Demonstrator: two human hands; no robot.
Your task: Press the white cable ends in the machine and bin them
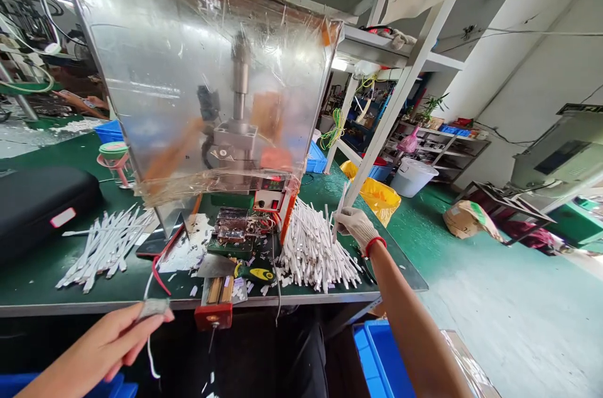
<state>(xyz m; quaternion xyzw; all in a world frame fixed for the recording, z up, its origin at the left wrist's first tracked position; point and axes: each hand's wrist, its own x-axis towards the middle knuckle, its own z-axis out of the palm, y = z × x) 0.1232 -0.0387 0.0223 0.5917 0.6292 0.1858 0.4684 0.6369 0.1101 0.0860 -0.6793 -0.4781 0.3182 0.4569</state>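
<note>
Below the table's front edge, my left hand is bare and pinches a thin white cable. The cable hangs down from the fingers, and a pale greyish wrap or piece sits at the thumb and fingertips. My right hand wears a white knit glove with a red cuff. Its fingers are closed on a white strip that stands nearly upright at the right side of a large heap of white strips. A smaller pile of white strips lies on the left of the table.
A press stands behind a clear plastic shield. A scraper with a green-yellow handle lies before it, above a red block. Left is a black case; a blue bin is below right. Another person's hands show far left.
</note>
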